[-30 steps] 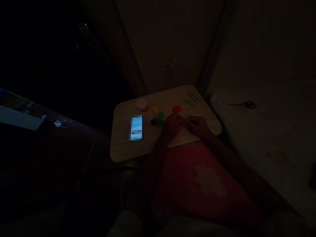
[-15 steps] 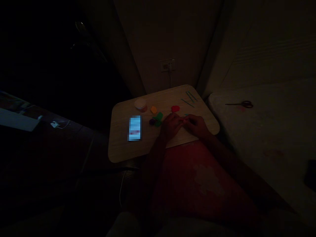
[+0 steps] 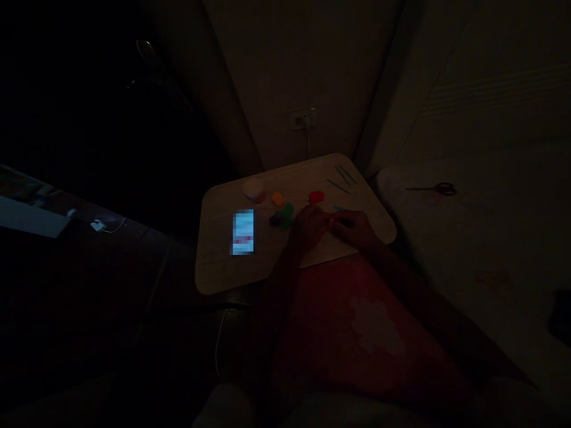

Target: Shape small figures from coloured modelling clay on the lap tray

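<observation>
In the dim head view my left hand (image 3: 308, 227) and my right hand (image 3: 354, 229) meet over the small wooden table (image 3: 214, 267), fingers closed and tips together. Between the fingertips shows a small red piece (image 3: 331, 220), likely modelling clay, mostly hidden. Just beyond my hands lies a red lump (image 3: 316, 197). Left of my left hand are a green lump (image 3: 286, 210) and a dark purple lump (image 3: 275, 220) that touch, with a yellow-orange lump (image 3: 278, 199) behind them. A small teal piece (image 3: 340, 208) lies behind my right hand.
A lit phone (image 3: 243, 232) lies on the table's left part, near a lidded tub (image 3: 254, 190). Several thin green sticks (image 3: 343, 177) lie at the far right corner. Scissors (image 3: 439, 189) rest on the pale surface to the right. A wall socket (image 3: 303, 119) holds a plug.
My right hand has shifted very slightly downward, and more of the teal piece behind it shows. The fingertips stay together; the other things lie as before.
</observation>
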`<state>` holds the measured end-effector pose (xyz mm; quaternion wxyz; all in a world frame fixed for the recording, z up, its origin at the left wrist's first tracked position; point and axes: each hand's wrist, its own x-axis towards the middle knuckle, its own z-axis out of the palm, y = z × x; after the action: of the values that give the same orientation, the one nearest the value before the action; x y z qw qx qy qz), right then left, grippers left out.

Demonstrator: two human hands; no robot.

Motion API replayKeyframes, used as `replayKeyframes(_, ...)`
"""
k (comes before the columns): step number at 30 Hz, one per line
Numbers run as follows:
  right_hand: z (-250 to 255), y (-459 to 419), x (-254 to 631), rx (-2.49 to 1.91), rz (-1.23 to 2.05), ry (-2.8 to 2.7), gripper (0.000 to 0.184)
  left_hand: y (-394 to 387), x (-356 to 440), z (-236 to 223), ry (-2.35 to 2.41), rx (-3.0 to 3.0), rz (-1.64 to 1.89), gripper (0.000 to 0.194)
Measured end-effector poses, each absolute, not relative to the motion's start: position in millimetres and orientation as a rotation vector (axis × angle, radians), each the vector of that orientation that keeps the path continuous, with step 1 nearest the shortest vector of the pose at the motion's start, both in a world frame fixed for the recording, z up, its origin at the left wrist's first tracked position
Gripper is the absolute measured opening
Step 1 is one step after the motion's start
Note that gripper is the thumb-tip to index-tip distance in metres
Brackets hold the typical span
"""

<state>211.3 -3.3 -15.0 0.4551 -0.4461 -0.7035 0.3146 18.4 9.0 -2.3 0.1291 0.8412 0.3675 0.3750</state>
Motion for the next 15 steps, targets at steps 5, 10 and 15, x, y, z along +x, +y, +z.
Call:
replayKeyframes(5,-14.3,-2.7,211.9,-1.119,0.763,-1.729,0.030,7.7,19.7,-1.5,1.046,2.448,1.126,0.016)
replayKeyframes(10,-10.2,-2.6,211.9,-1.146,0.763,-1.668,0.035,7.7,18.9,-1.8,1.067,2.450,1.103,0.013)
replayKeyframes(15,-9.4,-3.2,211.5,-1.165,0.783,-1.650,0.037,8.3,18.3,-2.8,1.054,2.457,1.139,0.013)
